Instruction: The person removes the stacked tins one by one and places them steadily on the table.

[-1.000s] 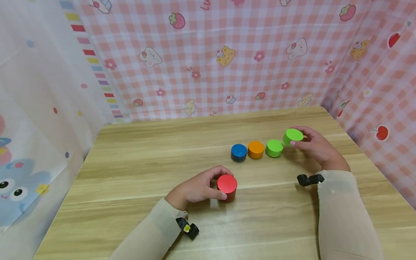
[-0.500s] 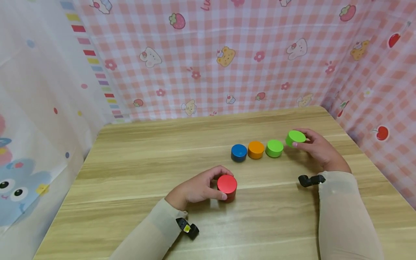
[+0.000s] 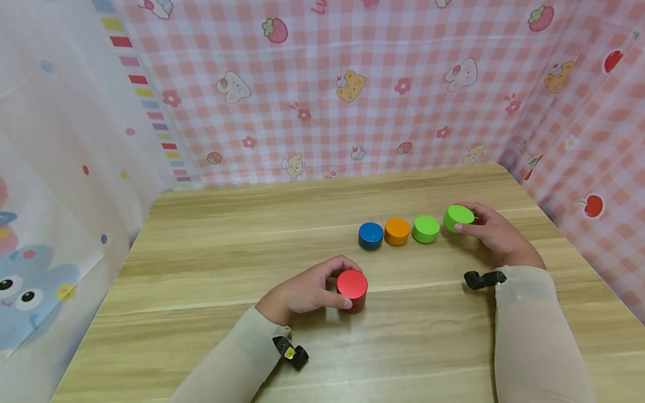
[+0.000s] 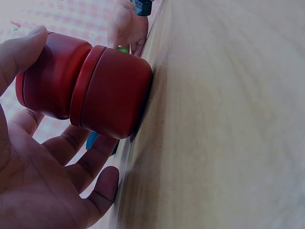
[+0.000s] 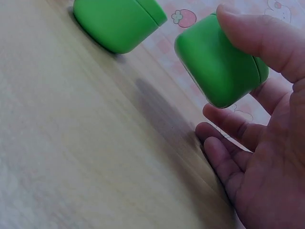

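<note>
Two red lidded tins are stacked on the table, the upper red tin [image 4: 55, 76] resting on the lower red tin [image 4: 119, 95]. My left hand [image 3: 306, 291] grips the upper one, thumb on one side and fingers around the other. Farther back at the right, my right hand [image 3: 499, 240] pinches a green tin [image 3: 458, 216] between thumb and fingers. That tin is tilted and lifted off the wood, as the right wrist view shows. Just left of it stands another green tin [image 3: 425, 230], followed by an orange tin [image 3: 397, 232] and a blue tin [image 3: 370, 236] in a row.
The wooden table [image 3: 211, 252] runs back to a pink checked curtain [image 3: 312, 106]. A white patterned curtain [image 3: 60, 140] hangs on the left, and more checked cloth [image 3: 594, 157] hangs along the right edge.
My right hand has shifted slightly right and toward me with the green tin, widening its gap from the standing green one. The left hand and red tins stay put.
</note>
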`<action>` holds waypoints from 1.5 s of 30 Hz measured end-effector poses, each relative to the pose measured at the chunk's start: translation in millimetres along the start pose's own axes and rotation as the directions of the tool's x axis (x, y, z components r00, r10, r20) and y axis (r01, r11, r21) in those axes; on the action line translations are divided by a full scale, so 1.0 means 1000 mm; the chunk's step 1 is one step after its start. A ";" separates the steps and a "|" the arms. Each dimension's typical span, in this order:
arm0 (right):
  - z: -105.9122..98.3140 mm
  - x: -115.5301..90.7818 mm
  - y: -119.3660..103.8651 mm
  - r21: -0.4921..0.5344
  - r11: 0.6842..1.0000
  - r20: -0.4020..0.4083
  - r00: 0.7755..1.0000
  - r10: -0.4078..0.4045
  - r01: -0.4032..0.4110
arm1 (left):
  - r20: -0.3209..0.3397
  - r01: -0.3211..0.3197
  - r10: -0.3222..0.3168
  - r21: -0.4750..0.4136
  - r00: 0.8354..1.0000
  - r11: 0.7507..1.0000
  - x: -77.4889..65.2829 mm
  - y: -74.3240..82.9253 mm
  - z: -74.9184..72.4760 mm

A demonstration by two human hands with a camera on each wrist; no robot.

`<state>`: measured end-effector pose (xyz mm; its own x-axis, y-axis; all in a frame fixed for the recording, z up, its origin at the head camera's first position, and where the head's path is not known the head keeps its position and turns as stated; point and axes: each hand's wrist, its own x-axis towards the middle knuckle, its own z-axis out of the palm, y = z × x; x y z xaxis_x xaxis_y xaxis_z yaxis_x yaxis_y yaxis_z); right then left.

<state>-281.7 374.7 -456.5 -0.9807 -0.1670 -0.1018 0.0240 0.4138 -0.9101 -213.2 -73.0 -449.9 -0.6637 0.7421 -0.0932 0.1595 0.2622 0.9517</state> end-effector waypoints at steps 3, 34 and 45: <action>0.000 -0.001 0.002 0.004 1.000 -0.002 1.000 -0.006 0.006 | 0.000 -0.001 0.001 0.002 1.000 1.000 0.000 0.000 0.000; 0.006 0.005 -0.005 -0.232 0.972 0.040 0.998 0.055 -0.044 | 0.006 -0.019 0.019 -0.014 1.000 1.000 0.002 -0.002 0.000; 0.005 0.002 -0.006 -0.231 0.972 0.058 0.996 0.062 -0.047 | -0.004 -0.019 0.019 -0.014 1.000 1.000 0.000 0.000 0.001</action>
<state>-283.0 367.5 -452.8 -0.9644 -0.1930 -0.1808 0.0242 0.6163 -0.7872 -212.7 -72.9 -450.2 -0.6634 0.7447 -0.0737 0.1621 0.2391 0.9574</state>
